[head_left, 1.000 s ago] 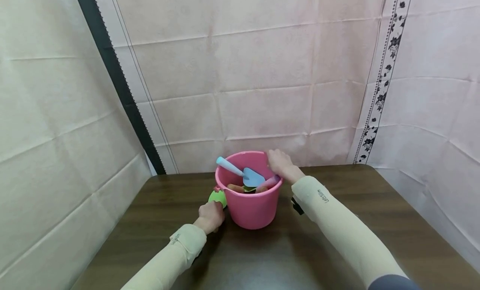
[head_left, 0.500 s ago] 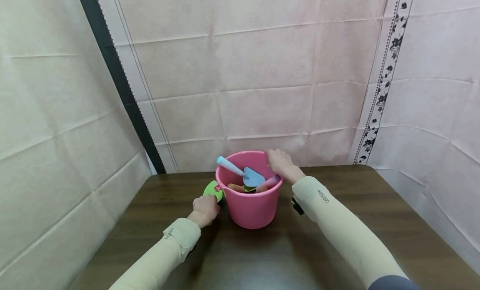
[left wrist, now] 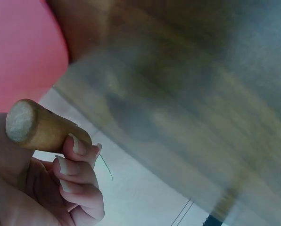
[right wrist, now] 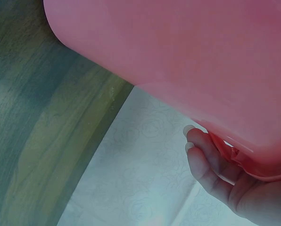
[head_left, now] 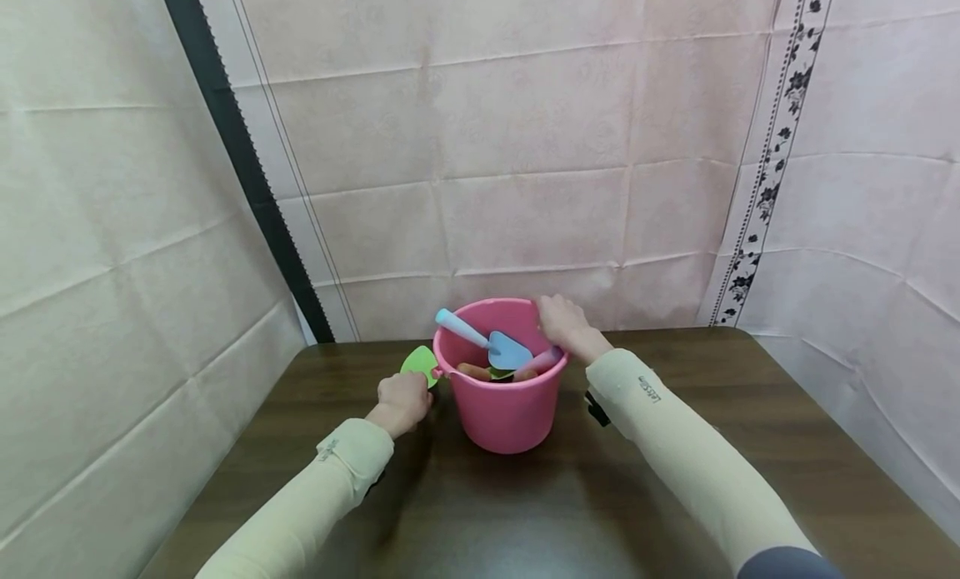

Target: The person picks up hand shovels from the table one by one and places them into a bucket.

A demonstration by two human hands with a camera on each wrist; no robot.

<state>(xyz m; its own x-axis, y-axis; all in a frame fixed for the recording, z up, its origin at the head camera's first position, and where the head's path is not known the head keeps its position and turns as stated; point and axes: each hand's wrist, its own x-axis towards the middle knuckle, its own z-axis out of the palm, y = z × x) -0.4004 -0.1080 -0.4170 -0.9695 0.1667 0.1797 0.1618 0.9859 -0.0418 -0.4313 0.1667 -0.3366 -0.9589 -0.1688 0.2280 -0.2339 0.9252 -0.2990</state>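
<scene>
A pink bucket (head_left: 506, 421) stands upright on the table. My right hand (head_left: 562, 322) grips its rim at the far right; in the right wrist view the fingers (right wrist: 200, 160) curl beside the bucket's outer wall. Just left of the bucket, my left hand (head_left: 403, 397) holds a small garden trowel with a green blade (head_left: 420, 362). The left wrist view shows its wooden handle (left wrist: 51, 129) with my fingers wrapped around it. Inside the bucket lie a light-blue trowel (head_left: 507, 351), a purple handle (head_left: 542, 361) and a brown handle (head_left: 474, 371). Their lower parts are hidden.
The dark wooden table (head_left: 495, 521) extends on all sides of the bucket. Behind it hangs a pale creased cloth (head_left: 525, 212), with more cloth at the left and right. The table's back edge is close behind the bucket.
My left hand has moved left and slightly farther away, carrying the green trowel from against the bucket's side. My right hand and the bucket have stayed nearly still.
</scene>
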